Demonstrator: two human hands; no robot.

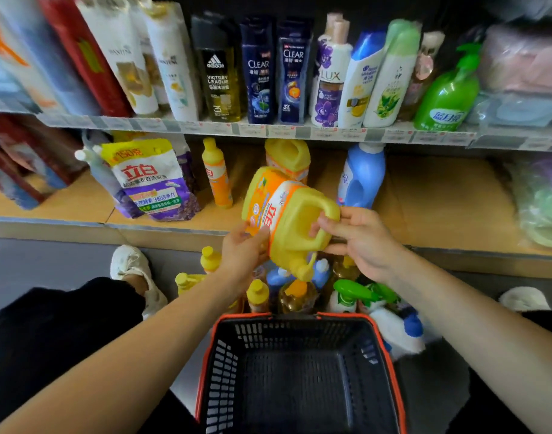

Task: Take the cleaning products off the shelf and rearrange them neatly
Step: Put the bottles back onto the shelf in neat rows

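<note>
A big yellow detergent jug [287, 214] with an orange-and-white label hangs tilted in front of the lower shelf [440, 208], cap pointing down. My right hand [359, 239] grips its handle. My left hand [243, 249] holds the jug's body from below. On the lower shelf stand a second yellow jug [288, 158], a slim orange bottle [216, 173], a blue bottle [362, 177] and a purple-and-white refill pouch [149, 180]. Several bottles [296, 292] stand on the floor below the jug.
A black basket with an orange rim [299, 317] sits between my knees with nothing in it. The upper shelf [299, 131] holds a row of shampoo and soap bottles. Soft packs lie at the lower shelf's right end [540, 202]. My shoes [130, 267] rest on the grey floor.
</note>
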